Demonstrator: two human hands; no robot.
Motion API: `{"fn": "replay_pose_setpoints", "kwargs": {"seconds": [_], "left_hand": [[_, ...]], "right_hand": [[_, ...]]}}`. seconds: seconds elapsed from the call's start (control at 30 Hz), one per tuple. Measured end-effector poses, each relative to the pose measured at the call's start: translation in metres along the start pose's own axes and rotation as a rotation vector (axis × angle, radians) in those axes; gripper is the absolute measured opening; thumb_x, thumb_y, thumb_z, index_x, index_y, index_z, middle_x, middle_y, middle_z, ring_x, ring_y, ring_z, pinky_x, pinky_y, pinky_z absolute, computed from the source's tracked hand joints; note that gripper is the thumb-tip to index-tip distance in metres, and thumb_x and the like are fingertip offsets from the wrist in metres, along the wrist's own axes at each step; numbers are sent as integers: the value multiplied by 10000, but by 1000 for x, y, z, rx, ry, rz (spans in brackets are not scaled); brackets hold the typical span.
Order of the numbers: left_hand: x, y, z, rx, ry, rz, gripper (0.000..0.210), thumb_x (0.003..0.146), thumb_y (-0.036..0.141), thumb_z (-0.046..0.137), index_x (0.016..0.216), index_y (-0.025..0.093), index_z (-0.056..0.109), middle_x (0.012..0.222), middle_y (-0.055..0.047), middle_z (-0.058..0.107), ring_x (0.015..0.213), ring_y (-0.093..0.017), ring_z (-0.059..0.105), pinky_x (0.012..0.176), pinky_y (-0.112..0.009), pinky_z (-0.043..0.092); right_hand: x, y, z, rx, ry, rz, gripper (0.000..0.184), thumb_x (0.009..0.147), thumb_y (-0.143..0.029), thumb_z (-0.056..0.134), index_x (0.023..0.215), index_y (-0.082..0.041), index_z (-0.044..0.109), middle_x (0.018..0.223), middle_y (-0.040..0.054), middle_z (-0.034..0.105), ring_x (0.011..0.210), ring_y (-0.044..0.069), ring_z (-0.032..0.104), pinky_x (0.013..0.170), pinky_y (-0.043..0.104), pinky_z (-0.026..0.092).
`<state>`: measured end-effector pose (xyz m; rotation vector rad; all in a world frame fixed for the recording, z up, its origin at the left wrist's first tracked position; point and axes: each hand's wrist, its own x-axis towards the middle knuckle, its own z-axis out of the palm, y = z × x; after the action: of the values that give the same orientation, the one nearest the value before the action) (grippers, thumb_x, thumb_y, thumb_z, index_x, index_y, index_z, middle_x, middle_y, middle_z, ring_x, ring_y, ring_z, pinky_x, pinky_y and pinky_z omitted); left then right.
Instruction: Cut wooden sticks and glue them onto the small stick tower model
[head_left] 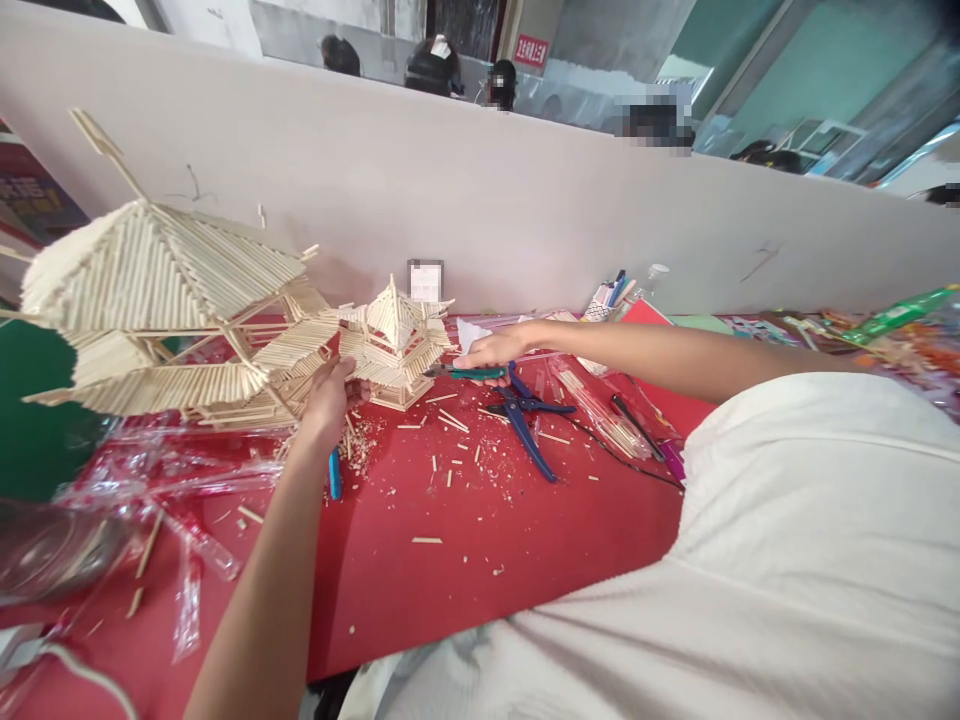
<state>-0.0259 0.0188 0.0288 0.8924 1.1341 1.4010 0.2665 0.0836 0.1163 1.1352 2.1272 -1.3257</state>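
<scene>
A small pagoda model (396, 345) of pale wooden sticks stands on the red table, its roof rising to a point. My left hand (328, 402) is closed at its lower left edge, fingertips against the sticks. In my right hand (495, 352) are green-handled pliers (480, 373), their jaws reaching the model's right side; the exact contact is too small to make out. Close to my left arm is a larger stick pavilion (172, 270) with a wide sloping roof. Blue-handled cutters (525, 425) lie on the table below my right hand.
Stick offcuts (450, 420) and crumbs scatter over the red table (420, 600). Plastic wrappers (202, 480) and a clear container (60, 550) lie at left. Bagged sticks (600, 410) and a pen holder (604, 300) are at right. A white partition (337, 200) stands behind.
</scene>
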Motion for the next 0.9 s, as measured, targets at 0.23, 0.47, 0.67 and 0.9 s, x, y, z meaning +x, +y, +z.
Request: {"fn": "replay_pose_setpoints", "kwargs": {"seconds": [0.23,0.47,0.67,0.9], "left_hand": [[-1,2,1,-15,29,-15,268,676,345,658,855,217,504,600,64,535,477,-107,582,449,-187,448],[0,0,0,-28,13,8,263,690,340,670,856,226,499,611,61,524,526,-127,619,471,-201,469],[0,0,-1,-31,1,-7,259,699,353,677,852,216,520,624,50,545,531,-126,624,458,-194,461],[0,0,0,-28,46,-22,248,695,341,663,860,214,529,594,48,548,507,-124,597,449,-191,438]], "right_hand": [[-4,-6,7,11,15,13,805,824,-913,393,860,-158,671,652,50,618,632,182,655,550,294,537],[-8,-7,10,-51,194,-36,718,858,-845,475,924,-162,688,771,92,675,755,215,662,646,345,559],[-3,0,17,-15,243,-17,713,863,-846,464,769,-169,667,736,73,669,699,200,640,655,354,539],[4,0,39,-74,405,-17,765,847,-886,413,638,-165,561,558,19,585,457,106,509,483,270,418]]}}
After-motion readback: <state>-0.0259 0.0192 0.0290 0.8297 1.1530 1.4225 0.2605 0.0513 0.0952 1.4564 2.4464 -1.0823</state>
